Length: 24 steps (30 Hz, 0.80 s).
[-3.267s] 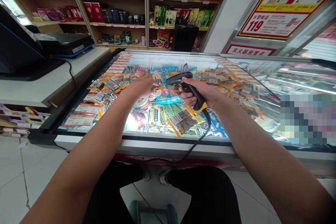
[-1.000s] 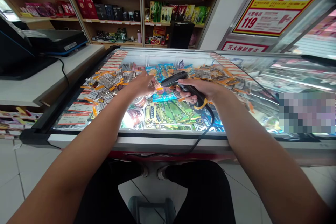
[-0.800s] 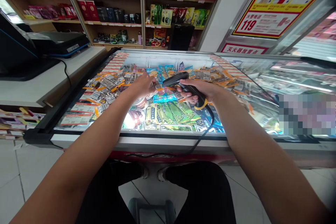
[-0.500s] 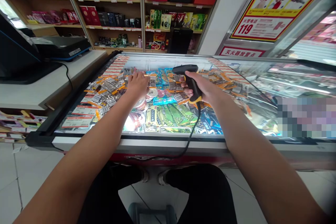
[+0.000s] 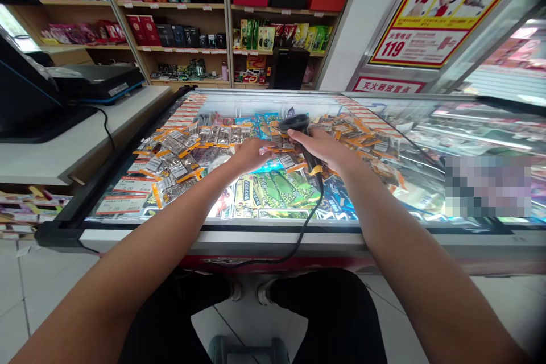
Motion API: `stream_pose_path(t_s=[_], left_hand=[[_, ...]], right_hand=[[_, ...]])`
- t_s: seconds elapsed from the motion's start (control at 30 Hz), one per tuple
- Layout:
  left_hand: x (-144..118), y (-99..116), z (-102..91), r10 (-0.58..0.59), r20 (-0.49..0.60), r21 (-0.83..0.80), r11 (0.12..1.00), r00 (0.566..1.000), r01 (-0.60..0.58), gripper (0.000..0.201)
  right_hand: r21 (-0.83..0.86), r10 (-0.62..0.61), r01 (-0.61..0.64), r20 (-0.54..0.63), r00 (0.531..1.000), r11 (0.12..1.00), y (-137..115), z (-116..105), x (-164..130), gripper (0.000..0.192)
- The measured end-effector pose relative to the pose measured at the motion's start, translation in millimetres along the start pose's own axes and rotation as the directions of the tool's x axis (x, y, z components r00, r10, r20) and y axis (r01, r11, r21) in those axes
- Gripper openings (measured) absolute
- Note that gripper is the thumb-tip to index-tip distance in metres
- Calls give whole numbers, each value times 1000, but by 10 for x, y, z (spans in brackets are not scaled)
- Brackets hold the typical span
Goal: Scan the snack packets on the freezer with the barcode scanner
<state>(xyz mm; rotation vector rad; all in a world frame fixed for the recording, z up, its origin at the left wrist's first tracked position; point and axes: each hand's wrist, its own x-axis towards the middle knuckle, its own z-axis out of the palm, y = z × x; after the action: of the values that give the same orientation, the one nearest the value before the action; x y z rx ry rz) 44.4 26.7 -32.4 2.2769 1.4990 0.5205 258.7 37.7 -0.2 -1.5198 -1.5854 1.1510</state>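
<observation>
My right hand (image 5: 324, 149) grips the handle of a black barcode scanner (image 5: 294, 123) with a yellow trim, its head pointing away and down over the glass-topped freezer (image 5: 273, 237). The scanner's black cable (image 5: 303, 231) hangs over the front edge. My left hand (image 5: 251, 154) lies just left of the scanner, fingers closed on a small orange-edged snack packet (image 5: 272, 150). Silver snack packets with orange edges (image 5: 179, 151) lie in rows to the left. Green packets (image 5: 277, 187) lie on the glass under my wrists.
A white counter (image 5: 85, 136) at the left carries a black till screen (image 5: 25, 96) and a flat black device (image 5: 98, 77). Shelves of boxes and bottles (image 5: 179, 5) stand behind. More packets (image 5: 367, 133) cover the right of the glass. A grey stool (image 5: 245, 350) is between my legs.
My left hand reached out to the far packets, then drew back next to the scanner. The scanner moved forward and its head tipped down. The camera tilted slightly.
</observation>
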Motion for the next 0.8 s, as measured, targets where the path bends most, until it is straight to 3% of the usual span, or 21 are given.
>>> stream_pose_path(t_s=[0.1,0.23,0.47,0.67,0.8], left_hand=[[19,-25,-1,-28,-15,-167,986,999,25,46],[26,-40,-33,-136,-33,-415,903,990,110,51],[47,-82,-127,-280,-10,-606,765,960,217,26],[134,-251,-185,-403,-271,-779,625,874,46,13],[117,-266,-223,-406,-368,-789,613,837,-50,16]], right_hand=[[-62,-53,54,18,998,997,12,5,-5,45],[-13,-79,80,68,995,997,10,76,-16,46],[377,-77,-14,225,971,926,-64,134,-59,39],[494,8,-248,439,899,833,-145,26,-103,40],[457,-57,-176,452,890,872,-137,54,-124,40]])
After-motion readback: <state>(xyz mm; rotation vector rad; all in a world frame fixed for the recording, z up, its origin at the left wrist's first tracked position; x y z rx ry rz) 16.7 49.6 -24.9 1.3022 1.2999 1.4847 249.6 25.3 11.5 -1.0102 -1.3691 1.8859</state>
